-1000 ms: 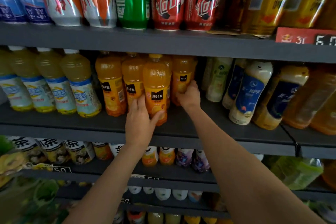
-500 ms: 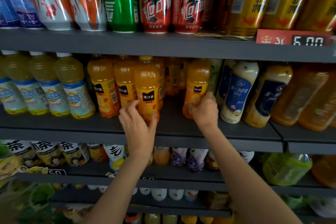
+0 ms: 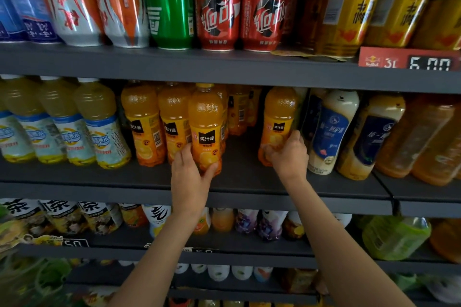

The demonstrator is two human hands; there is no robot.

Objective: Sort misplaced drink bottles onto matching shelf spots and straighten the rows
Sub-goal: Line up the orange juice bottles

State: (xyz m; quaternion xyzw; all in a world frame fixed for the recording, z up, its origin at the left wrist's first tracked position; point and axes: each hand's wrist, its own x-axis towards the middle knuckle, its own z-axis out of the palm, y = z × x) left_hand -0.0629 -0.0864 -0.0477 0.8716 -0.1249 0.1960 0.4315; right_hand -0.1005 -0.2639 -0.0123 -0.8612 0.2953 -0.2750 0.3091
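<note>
Orange juice bottles, 2 of them in hand on the middle shelf [image 3: 239, 172] in the head view! Left hand [image 3: 190, 173] wraps the base of the front bottle [image 3: 205, 127], which stands touching 2 matching bottles [image 3: 159, 124] on its left. Right hand [image 3: 289, 153] clutches the lower half of another orange bottle [image 3: 279, 117], well apart across a bare gap, just beside the milk tea bottles [image 3: 329, 129]. Cans [image 3: 217, 2] line the shelf above.
</note>
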